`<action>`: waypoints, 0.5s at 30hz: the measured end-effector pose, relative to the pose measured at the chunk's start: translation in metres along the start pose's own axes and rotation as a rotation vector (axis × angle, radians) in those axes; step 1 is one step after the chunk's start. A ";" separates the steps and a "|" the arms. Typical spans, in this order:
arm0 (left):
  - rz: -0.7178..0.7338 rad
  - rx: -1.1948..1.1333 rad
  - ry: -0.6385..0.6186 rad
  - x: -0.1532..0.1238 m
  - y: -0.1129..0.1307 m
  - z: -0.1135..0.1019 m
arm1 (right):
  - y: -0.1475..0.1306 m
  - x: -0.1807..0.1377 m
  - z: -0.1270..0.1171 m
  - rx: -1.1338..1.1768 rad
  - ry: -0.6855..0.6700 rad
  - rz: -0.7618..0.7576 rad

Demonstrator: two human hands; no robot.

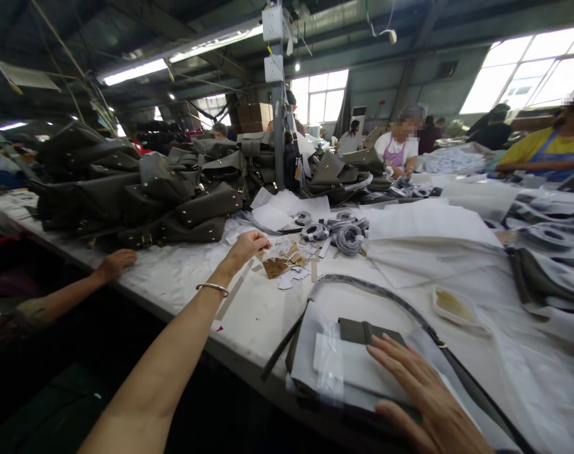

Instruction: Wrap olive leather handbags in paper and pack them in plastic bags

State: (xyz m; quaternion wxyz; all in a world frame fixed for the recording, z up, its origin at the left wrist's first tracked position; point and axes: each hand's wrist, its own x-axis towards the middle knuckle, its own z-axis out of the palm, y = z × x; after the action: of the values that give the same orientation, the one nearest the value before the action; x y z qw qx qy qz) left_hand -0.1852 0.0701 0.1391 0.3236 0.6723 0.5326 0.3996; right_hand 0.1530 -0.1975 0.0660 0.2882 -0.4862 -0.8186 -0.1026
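My left hand (pixel 247 245) reaches out over the white table (pixel 249 315), fingers curled together beside a small heap of brown and white paper tags (pixel 287 260). What the fingers hold, if anything, is hidden. A metal bangle (pixel 212 288) circles that wrist. My right hand (pixel 422 391) lies flat with fingers stretched out on a grey-green handbag (pixel 363 330), which is partly wrapped in white paper and clear plastic (pixel 332 366). The bag's long strap (pixel 391 299) loops around it.
A big pile of grey-green bags (pixel 126 189) covers the table's left. Another person's hand (pixel 117 261) rests at the left edge. Coiled grey cords (pixel 346 236), white paper sheets (pixel 429 227) and a small white tray (pixel 455 306) lie further out. Other people work at the far right.
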 end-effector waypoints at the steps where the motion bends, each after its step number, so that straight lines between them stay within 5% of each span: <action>1: 0.005 -0.046 -0.008 -0.001 0.003 -0.001 | 0.000 0.004 -0.003 0.023 0.013 0.037; 9: 0.049 -0.239 0.073 0.009 0.029 -0.015 | -0.010 0.044 -0.023 0.177 -0.012 0.200; 15: 0.053 -0.242 -0.040 0.007 0.035 -0.017 | -0.014 0.068 -0.020 0.271 -0.049 0.216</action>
State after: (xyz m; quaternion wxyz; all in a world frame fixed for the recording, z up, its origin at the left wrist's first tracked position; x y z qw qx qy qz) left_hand -0.1833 0.0692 0.1783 0.4023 0.6500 0.4560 0.4557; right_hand 0.1239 -0.1634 0.1230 0.3403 -0.5305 -0.7746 0.0520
